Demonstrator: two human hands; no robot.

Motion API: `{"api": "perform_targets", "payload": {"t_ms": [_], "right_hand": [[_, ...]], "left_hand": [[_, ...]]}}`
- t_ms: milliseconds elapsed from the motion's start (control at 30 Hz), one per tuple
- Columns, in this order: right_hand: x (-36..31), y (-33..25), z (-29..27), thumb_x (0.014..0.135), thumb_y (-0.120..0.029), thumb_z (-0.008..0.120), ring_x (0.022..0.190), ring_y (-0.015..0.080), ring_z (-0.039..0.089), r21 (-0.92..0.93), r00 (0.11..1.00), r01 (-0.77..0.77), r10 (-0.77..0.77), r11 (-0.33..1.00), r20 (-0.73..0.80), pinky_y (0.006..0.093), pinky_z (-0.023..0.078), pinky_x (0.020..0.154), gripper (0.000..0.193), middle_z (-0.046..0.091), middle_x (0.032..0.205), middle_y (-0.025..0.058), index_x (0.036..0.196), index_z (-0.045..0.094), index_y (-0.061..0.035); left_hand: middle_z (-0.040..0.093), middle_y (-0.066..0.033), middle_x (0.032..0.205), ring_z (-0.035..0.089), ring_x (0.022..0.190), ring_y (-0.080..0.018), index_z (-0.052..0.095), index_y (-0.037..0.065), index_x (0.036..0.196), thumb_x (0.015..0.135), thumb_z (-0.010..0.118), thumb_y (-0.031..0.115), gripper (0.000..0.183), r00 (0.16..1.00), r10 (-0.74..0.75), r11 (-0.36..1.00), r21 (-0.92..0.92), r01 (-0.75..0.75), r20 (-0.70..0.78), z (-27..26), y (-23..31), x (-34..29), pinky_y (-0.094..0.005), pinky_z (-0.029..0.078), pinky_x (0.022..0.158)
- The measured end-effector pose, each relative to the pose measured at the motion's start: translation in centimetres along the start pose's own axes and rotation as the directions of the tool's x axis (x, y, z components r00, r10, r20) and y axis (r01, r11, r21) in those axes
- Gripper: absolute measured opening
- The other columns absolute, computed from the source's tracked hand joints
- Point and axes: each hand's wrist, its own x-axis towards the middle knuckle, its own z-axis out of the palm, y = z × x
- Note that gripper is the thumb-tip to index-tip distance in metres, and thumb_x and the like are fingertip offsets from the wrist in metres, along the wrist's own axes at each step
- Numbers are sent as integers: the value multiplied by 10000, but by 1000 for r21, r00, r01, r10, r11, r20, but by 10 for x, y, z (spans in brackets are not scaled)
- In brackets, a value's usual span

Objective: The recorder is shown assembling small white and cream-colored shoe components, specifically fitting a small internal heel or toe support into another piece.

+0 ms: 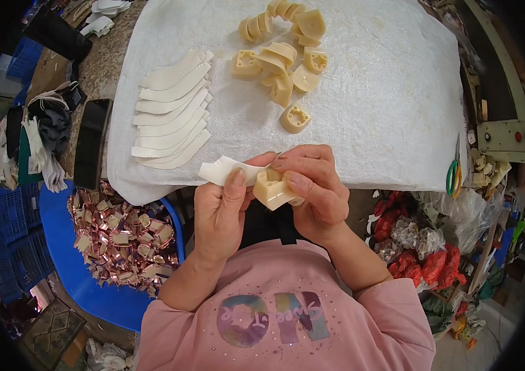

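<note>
My left hand point(220, 213) pinches a white curved strip point(214, 171) between thumb and fingers in front of my chest. A cream shoe heel block point(272, 193), hollowed on its upper side, is gripped by my right hand point(319, 188). One end of the strip lies against the block, and the two hands nearly meet there. Fingers behind the block are partly hidden. Further left on the table, several similar white strips point(173, 127) lie fanned in an overlapping column. One loose cream heel block point(294, 119) rests just beyond my hands, with a cluster of heel blocks point(281, 62) behind it.
White woven sheeting point(367, 93) covers the table. A dark phone point(93, 142) lies at its left, above a blue tub point(108, 303) holding shiny pink pieces. Green-and-orange-handled scissors point(454, 176) hang at the right edge. Red and clear plastic bags point(426, 263) sit below.
</note>
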Motion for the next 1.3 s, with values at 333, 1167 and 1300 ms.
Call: {"api": "perform_targets", "payload": {"t_ms": [333,1167,1300], "right_hand": [[1,5,6,630,66,669,808,281,528,-102,999,4,-8,995,-44,381,422,696,478,611,967,100,1072,549,-69],[17,-5,-14,581,5,633,768,215,441,-442,912,-72,238,894,333,404,225,713,263,411,732,26,814,585,-105],[13,-2,-16,608,44,618,757,210,442,-300,938,-132,217,945,272,390,232,721,298,431,744,23,869,604,-99]], "left_hand": [[545,-189,1190,587,1035,-207,428,-134,1246,1006,321,277,489,986,-29,999,36,35,-162,21,1,-4,-326,484,903],[613,-131,838,568,714,-152,613,-70,1050,921,522,74,214,858,492,397,838,-375,151,1,-8,2,-255,461,657],[600,-107,871,554,742,-162,639,-14,1044,886,574,51,182,898,430,626,684,-373,97,-15,-12,8,-254,449,646]]}}
